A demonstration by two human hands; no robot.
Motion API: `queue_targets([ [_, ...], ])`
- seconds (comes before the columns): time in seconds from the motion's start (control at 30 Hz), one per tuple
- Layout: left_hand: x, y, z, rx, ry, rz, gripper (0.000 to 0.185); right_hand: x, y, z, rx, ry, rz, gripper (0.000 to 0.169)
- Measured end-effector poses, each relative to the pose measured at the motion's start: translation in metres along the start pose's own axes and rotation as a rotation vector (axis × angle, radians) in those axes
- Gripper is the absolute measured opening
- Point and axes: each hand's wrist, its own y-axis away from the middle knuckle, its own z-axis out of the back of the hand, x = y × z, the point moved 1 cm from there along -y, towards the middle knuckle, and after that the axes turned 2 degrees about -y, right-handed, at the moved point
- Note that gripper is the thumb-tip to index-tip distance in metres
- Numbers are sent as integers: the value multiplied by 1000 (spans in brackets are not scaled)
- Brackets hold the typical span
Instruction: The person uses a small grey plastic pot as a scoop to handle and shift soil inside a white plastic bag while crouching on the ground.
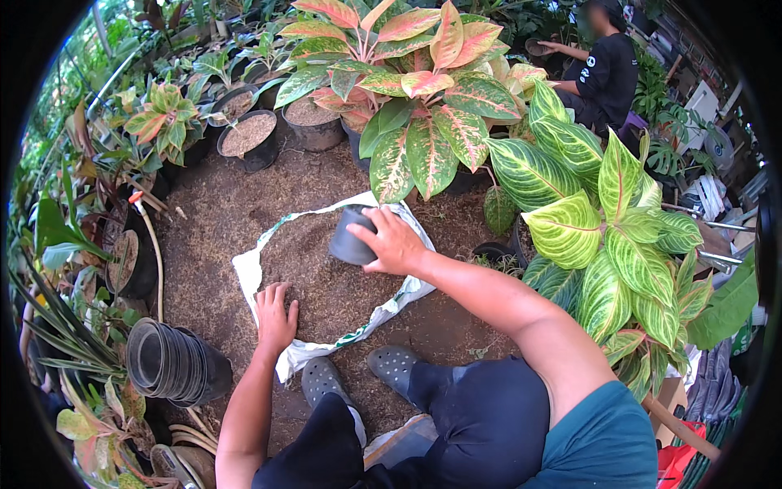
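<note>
An open white sack (249, 275) full of brown soil mix (305, 263) lies between my feet and the potted plants. Gripped in my right hand (394, 241) is a black plastic pot (349, 235), tilted over the soil near the sack's far right side. My left hand (277, 312) rests at the sack's near left edge with its fingers spread; its fingertips touch the soil or the sack's rim, and no object shows in it. The inside of the pot is hidden from view.
Nested black pots (177, 360) lie at the left beside a hose (153, 250). Soil-filled pots (249, 137) stand beyond the sack. Large-leaved aglaonemas (562, 226) crowd the right. Another person (605, 73) sits at the upper right, one hand at a small pot.
</note>
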Motion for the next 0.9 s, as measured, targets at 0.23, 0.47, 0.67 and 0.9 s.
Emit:
queue_targets([
  [0.23,-20,-1,0,73,26,1,48,-30,12,0,72,30,-365,94],
  [0.47,-8,7,0,35,37,14,47,-30,26,-20,96,-126,-665,92],
  [0.67,4,13,2,16,68,64,40,-11,16,-25,107,-152,-547,91],
  [0.9,6,17,1,24,-11,58,43,13,7,-8,86,-133,-129,93],
])
